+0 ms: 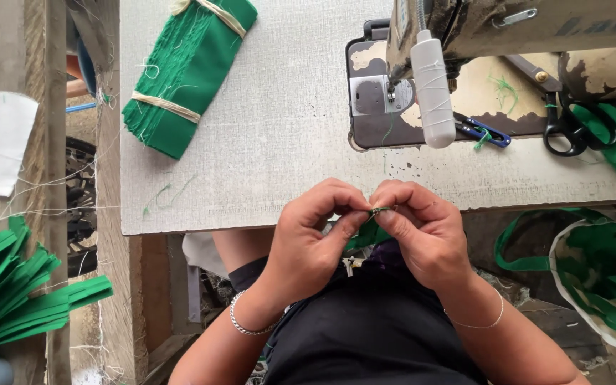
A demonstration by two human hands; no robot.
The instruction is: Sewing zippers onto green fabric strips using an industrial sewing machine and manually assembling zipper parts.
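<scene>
Two hands meet just in front of the worktop (251,142) edge, pinching a small folded bit of green strip (381,211) between them. The left hand (313,246) has thumb and forefinger closed on the strip's near end, and the right hand (422,239) has its fingers (393,221) clamped on the same piece from the other side, so the fingertips nearly touch. The strip looks thin, soft and very light; it should bend and crease easily and stay put only while pinched, so the fold itself seems the best place to grip it, close to the edge. More green cloth (368,235) trails down from the strip toward the lap, below the hands. Beyond the strip, across the worktop, stands a worn sewing machine (493,43) with a white lamp (433,89) hanging beside its needle. To the right of the needle lie a blue clip (485,132) and black scissors (568,125), with loose green cloth next to them. Far left of the strip, on the worktop's back corner, lies a tied bundle (187,68) of green pieces bound with pale bands. Off the worktop, lower left of the strip, a fan of green strips (16,292) spreads out, and lower right a bag (600,278) holds more green cloth.
</scene>
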